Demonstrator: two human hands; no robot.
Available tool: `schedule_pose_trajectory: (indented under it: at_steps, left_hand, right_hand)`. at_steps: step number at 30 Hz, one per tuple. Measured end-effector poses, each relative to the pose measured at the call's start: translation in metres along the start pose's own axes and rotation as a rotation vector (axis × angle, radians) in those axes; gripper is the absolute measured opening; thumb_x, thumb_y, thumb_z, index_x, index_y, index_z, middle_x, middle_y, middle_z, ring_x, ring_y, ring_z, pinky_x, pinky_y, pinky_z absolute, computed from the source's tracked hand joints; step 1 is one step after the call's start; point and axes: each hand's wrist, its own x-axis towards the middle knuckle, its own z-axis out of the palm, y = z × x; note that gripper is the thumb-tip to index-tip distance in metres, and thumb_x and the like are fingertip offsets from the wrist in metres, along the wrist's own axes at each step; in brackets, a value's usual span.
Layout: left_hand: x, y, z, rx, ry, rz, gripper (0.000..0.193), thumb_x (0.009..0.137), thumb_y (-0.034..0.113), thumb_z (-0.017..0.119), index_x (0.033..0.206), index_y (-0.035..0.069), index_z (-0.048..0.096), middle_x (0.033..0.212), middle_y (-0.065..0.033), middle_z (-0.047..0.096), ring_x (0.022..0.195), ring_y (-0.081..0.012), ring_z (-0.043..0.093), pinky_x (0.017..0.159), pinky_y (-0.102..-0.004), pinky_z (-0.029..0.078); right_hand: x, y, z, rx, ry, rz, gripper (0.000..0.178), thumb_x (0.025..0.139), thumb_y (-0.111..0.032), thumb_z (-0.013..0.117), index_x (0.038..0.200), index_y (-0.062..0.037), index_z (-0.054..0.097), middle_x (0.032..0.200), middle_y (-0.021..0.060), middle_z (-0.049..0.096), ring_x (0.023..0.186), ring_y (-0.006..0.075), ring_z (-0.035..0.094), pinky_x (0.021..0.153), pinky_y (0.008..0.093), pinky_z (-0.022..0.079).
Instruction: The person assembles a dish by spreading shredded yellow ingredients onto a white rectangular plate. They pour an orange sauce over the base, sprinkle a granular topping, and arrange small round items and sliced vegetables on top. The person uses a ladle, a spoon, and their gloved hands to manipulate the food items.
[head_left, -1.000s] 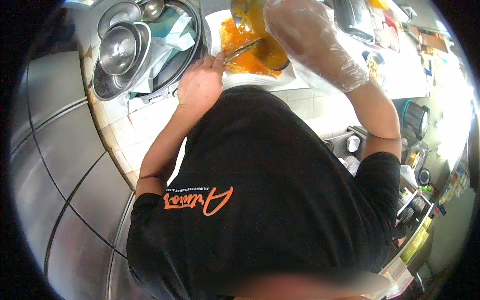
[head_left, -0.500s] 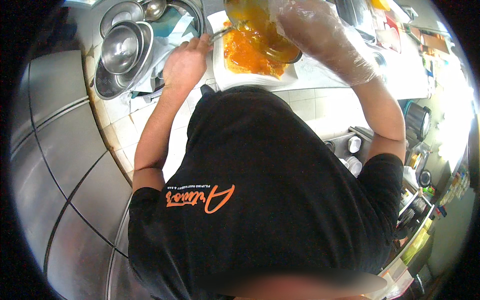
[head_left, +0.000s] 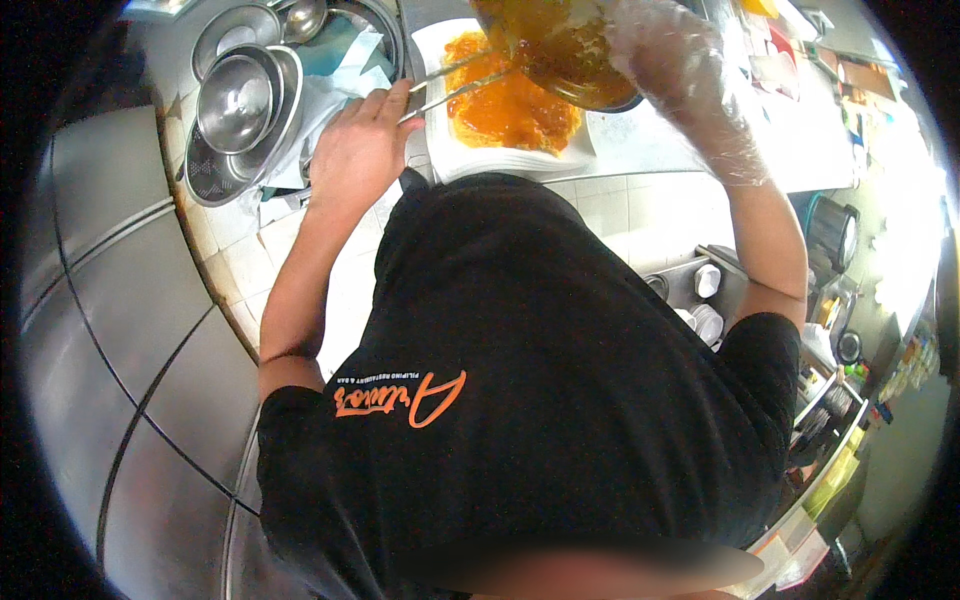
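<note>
At twelve o'clock, orange-sauced food (head_left: 510, 118) is spread on a white plate (head_left: 436, 140). Over its one o'clock edge a sauce-coated metal bowl (head_left: 565, 60) is tipped, gripped at the rim by the gloved right hand (head_left: 678, 75); its separate fingers cannot be made out. Toward nine o'clock, metal tongs (head_left: 458, 94) are pinched between thumb and fingers of the bare left hand (head_left: 360, 150), their arms apart. The bowl is probably best held low and steady, with drips directed inside the plate's edge. Steel bowls (head_left: 235, 105) are nested at ten o'clock.
</note>
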Motion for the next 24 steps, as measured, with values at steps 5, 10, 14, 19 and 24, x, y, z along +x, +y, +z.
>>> schedule_pose_trajectory:
  at_steps: [5,10,14,19,24]
  left_hand:
    - [0.000,0.003,-0.005,-0.202,0.089,-0.076,0.061,0.089,0.041,0.071,0.135,0.004,0.056,0.103,-0.0178,0.067,0.090,-0.0369,0.066,0.076,-0.0434,0.054]
    - [0.012,0.010,0.007,-0.571,-0.128,-0.167,0.066,0.086,0.031,0.077,0.138,-0.001,0.052,0.110,-0.0211,0.065,0.097,-0.0383,0.064,0.086,-0.0445,0.052]
    - [0.020,0.010,0.019,-0.637,-0.082,-0.083,0.069,0.085,0.029,0.078,0.141,0.000,0.050,0.110,-0.0201,0.065,0.100,-0.0376,0.061,0.093,-0.0461,0.047]
    - [0.032,0.027,0.012,-0.568,-0.056,-0.277,0.070,0.084,0.032,0.077,0.140,-0.002,0.052,0.108,-0.0159,0.065,0.102,-0.0361,0.056,0.099,-0.0454,0.039]
    - [0.030,0.047,0.017,-0.518,-0.028,-0.410,0.069,0.087,0.033,0.076,0.140,-0.004,0.051,0.108,-0.0156,0.064,0.103,-0.0335,0.055,0.097,-0.0450,0.042]
  right_hand:
    - [-0.015,-0.010,0.061,1.152,0.073,0.583,0.019,0.098,-0.023,0.059,0.102,-0.0042,0.063,0.079,0.0232,0.068,0.076,0.0408,0.068,0.067,0.0513,0.055]
    - [-0.098,-0.036,0.130,1.372,-0.247,0.937,0.045,0.101,-0.042,0.056,0.104,0.0024,0.064,0.088,0.0245,0.066,0.089,0.0373,0.067,0.081,0.0478,0.050]
    - [-0.122,0.006,0.187,1.696,-0.611,0.956,0.025,0.098,-0.024,0.062,0.102,0.0001,0.067,0.101,0.0180,0.070,0.091,0.0319,0.066,0.077,0.0449,0.051]
    - [-0.114,0.049,0.292,1.867,-0.003,0.814,0.038,0.095,-0.033,0.068,0.116,-0.0017,0.069,0.107,0.0133,0.071,0.105,0.0193,0.064,0.091,0.0335,0.050]
    - [-0.063,0.122,0.365,2.032,-0.099,1.166,0.038,0.098,-0.027,0.063,0.117,0.0047,0.068,0.104,0.0125,0.072,0.101,0.0189,0.067,0.084,0.0308,0.052]
